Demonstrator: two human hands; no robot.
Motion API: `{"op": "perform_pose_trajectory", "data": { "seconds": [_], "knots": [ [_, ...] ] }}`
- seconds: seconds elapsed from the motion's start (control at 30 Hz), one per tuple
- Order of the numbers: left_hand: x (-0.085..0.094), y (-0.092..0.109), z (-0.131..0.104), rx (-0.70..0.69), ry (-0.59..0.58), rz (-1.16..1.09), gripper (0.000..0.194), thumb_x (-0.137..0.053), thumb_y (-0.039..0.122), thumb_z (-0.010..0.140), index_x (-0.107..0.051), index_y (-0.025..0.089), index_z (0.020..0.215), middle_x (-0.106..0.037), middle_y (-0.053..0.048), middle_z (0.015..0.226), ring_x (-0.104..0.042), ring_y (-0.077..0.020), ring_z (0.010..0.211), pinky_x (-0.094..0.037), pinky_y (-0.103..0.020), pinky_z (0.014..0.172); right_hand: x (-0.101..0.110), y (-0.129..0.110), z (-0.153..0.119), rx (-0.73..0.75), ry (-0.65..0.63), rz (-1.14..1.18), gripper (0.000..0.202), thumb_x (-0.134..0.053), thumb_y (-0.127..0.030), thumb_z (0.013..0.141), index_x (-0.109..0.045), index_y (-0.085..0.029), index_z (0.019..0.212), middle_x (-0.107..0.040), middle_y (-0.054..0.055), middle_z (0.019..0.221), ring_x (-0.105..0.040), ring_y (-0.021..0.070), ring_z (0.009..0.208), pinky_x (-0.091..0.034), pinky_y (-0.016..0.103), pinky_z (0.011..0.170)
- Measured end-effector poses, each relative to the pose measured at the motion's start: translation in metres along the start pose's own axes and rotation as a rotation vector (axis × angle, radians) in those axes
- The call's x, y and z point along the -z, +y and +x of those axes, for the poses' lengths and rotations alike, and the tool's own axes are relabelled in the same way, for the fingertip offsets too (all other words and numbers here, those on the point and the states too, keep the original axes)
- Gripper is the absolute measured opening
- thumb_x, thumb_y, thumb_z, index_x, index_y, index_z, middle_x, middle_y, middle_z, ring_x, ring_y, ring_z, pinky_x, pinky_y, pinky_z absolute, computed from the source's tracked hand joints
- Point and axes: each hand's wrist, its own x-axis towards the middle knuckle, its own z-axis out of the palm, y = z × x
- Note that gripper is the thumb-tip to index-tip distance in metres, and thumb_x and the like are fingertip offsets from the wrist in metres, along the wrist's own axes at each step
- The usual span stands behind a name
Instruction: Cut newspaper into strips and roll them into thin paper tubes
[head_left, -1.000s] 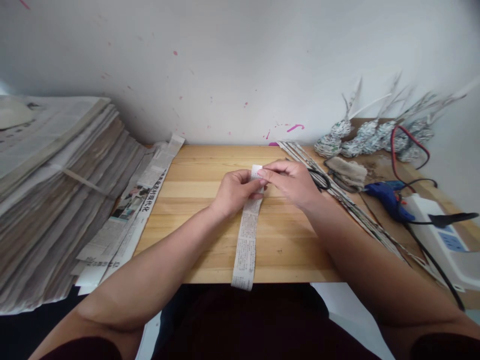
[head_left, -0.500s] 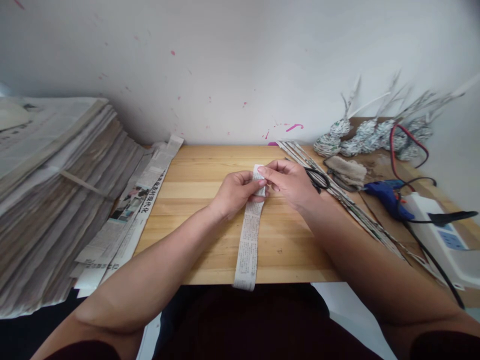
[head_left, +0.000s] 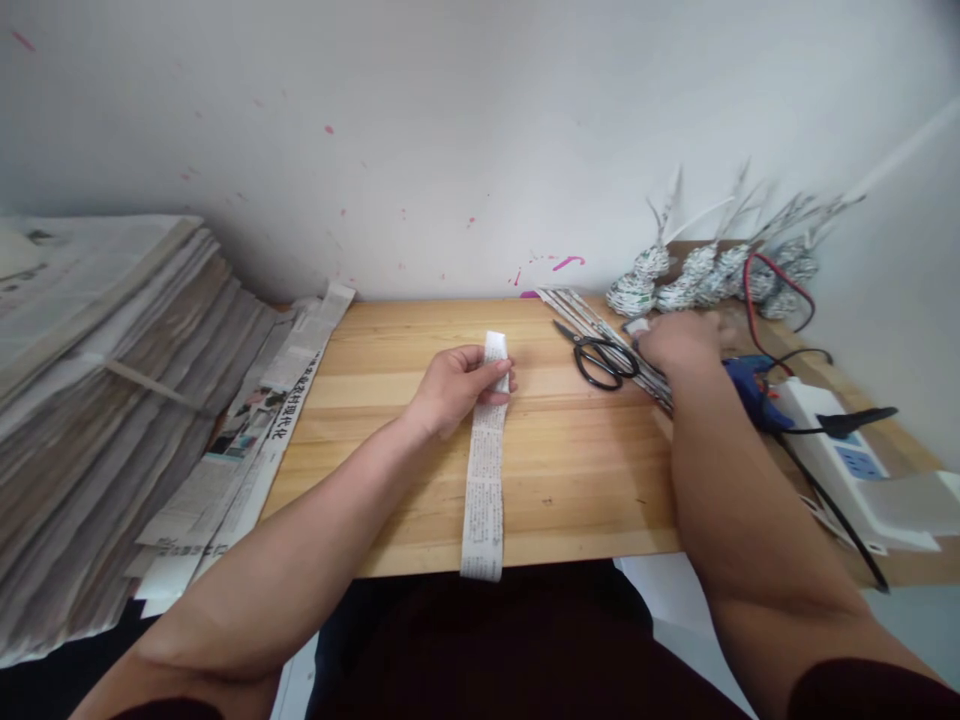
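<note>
A long strip of newspaper [head_left: 482, 490] is pinched near its far end between the thumb and fingers of my left hand [head_left: 459, 388]. The strip runs toward me over the wood and hangs slightly past the front edge. Out to the right, my right hand [head_left: 681, 340] covers most of a greyish rag [head_left: 637, 328]. Its fingers are blurred and largely hidden, so their grip does not show. Black-handled scissors [head_left: 606, 362] lie between the two hands, against a bundle of thin rolled paper sticks [head_left: 581, 308].
A tall newspaper stack [head_left: 112, 400] stands at the left, with cut newspaper strips [head_left: 259, 430] beside it. At the right are a blue glue gun [head_left: 750, 390], a white power strip [head_left: 832, 420] with cables, and several woven paper pieces [head_left: 694, 275] along the wall.
My right hand has left the strip and moved right to the rag. My left hand still pinches the strip. The scissors are now uncovered, and the view has shifted slightly.
</note>
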Motion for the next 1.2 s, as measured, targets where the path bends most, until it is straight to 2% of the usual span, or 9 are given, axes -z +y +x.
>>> {"op": "perform_pose_trajectory", "data": {
  "seconds": [0.2, 0.3, 0.33, 0.4, 0.5, 0.67, 0.73, 0.9, 1.2],
  "knots": [
    [-0.002, 0.005, -0.003, -0.004, -0.003, -0.009, 0.012, -0.075, 0.019, 0.079, -0.069, 0.01, 0.085, -0.069, -0.005, 0.074, -0.068, -0.013, 0.069, -0.057, -0.024, 0.061, 0.007, -0.01, -0.005, -0.17, 0.102, 0.003, 0.034, -0.075, -0.037, 0.081, -0.074, -0.007, 0.097, -0.062, 0.033, 0.12, -0.046, 0.0497, 0.12, -0.031, 0.064, 0.093],
    [-0.001, 0.005, -0.002, -0.02, 0.001, -0.006, 0.012, -0.074, 0.019, 0.08, -0.069, 0.009, 0.086, -0.069, -0.005, 0.074, -0.067, -0.0125, 0.068, -0.057, -0.024, 0.062, 0.018, -0.027, -0.015, -0.076, 0.26, 0.099, 0.051, -0.078, -0.038, 0.076, -0.068, -0.008, 0.116, -0.056, 0.031, 0.132, -0.044, 0.049, 0.125, -0.032, 0.066, 0.095],
    [-0.001, 0.005, -0.002, -0.026, 0.003, -0.003, 0.013, -0.074, 0.019, 0.08, -0.069, 0.009, 0.086, -0.069, -0.006, 0.074, -0.067, -0.0125, 0.068, -0.057, -0.024, 0.063, 0.02, -0.036, -0.02, -0.019, 0.297, 0.16, 0.045, -0.077, -0.037, 0.077, -0.069, -0.012, 0.114, -0.06, 0.026, 0.129, -0.047, 0.0464, 0.124, -0.034, 0.064, 0.096],
    [0.0, 0.004, -0.001, -0.036, 0.007, 0.004, 0.015, -0.075, 0.021, 0.079, -0.069, 0.009, 0.086, -0.07, -0.006, 0.074, -0.067, -0.0128, 0.069, -0.057, -0.025, 0.064, 0.022, -0.06, -0.034, 0.192, 0.19, 0.422, 0.024, -0.068, -0.039, 0.085, -0.074, -0.017, 0.094, -0.071, 0.016, 0.105, -0.061, 0.0347, 0.103, -0.044, 0.05, 0.09],
    [0.001, 0.005, 0.0, -0.051, -0.003, 0.02, 0.021, -0.079, 0.026, 0.075, -0.07, 0.009, 0.085, -0.07, -0.006, 0.074, -0.066, -0.0131, 0.069, -0.057, -0.025, 0.064, 0.022, -0.094, -0.059, 0.395, -0.154, 0.747, 0.033, -0.063, -0.047, 0.088, -0.072, -0.018, 0.076, -0.071, 0.007, 0.071, -0.064, 0.0221, 0.067, -0.047, 0.036, 0.067],
    [0.003, 0.005, 0.0, -0.065, -0.006, 0.052, 0.025, -0.081, 0.03, 0.071, -0.072, 0.009, 0.083, -0.07, -0.006, 0.077, -0.064, -0.013, 0.071, -0.057, -0.026, 0.064, 0.022, -0.115, -0.082, 0.624, -0.427, 0.91, 0.036, -0.054, -0.043, 0.095, -0.072, -0.018, 0.076, -0.073, 0.005, 0.08, -0.065, 0.019, 0.075, -0.046, 0.031, 0.069],
    [0.003, 0.004, 0.001, -0.064, 0.01, 0.064, 0.027, -0.083, 0.031, 0.068, -0.072, 0.01, 0.081, -0.07, -0.006, 0.077, -0.064, -0.0132, 0.071, -0.057, -0.027, 0.065, 0.02, -0.115, -0.084, 0.666, -0.453, 0.917, 0.03, -0.061, -0.043, 0.092, -0.074, -0.019, 0.081, -0.071, 0.004, 0.082, -0.063, 0.0179, 0.075, -0.044, 0.029, 0.067],
    [0.004, 0.001, 0.003, -0.054, -0.004, 0.083, 0.029, -0.084, 0.035, 0.067, -0.071, 0.01, 0.077, -0.068, -0.004, 0.075, -0.063, -0.0123, 0.069, -0.057, -0.028, 0.066, 0.013, -0.116, -0.083, 0.613, -0.321, 0.929, 0.028, -0.062, -0.04, 0.091, -0.077, -0.02, 0.078, -0.065, 0.002, 0.074, -0.058, 0.0162, 0.071, -0.042, 0.03, 0.068],
    [-0.003, -0.001, -0.002, -0.01, -0.032, 0.034, 0.016, -0.076, 0.024, 0.077, -0.068, 0.01, 0.081, -0.068, -0.004, 0.075, -0.065, -0.0115, 0.069, -0.056, -0.026, 0.066, 0.002, -0.12, -0.085, 0.382, -0.415, 1.201, 0.022, -0.073, -0.042, 0.081, -0.078, -0.02, 0.077, -0.072, 0.003, 0.074, -0.064, 0.017, 0.071, -0.05, 0.03, 0.067]
  ]
}}
